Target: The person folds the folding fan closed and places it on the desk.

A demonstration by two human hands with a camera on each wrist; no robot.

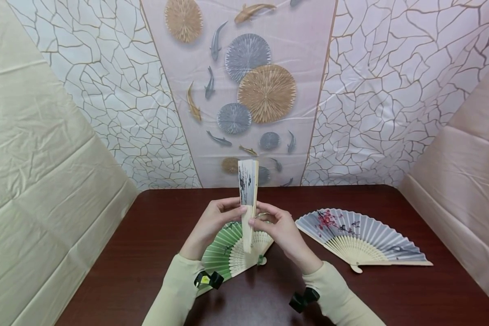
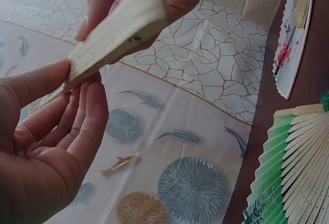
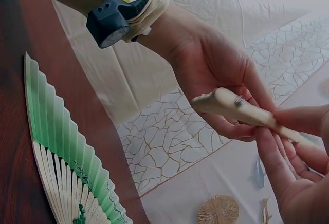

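Note:
Both hands hold a folded hand fan upright above the table, its grey-white pleats with dark print at the top and its pale ribs below. The left hand pinches its left side between thumb and fingers. From the other side the right hand pinches it with thumb and fingertips. In the right wrist view the rivet end of the folded fan shows between the two hands. Behind and below them a green fan lies spread on the table, partly hidden by the left arm and the held fan.
A spread grey fan with red blossoms lies at the right of the dark red table. Patterned cloth hangs behind the table's far edge, and pale cloth walls stand at both sides. Each wrist wears a small black camera.

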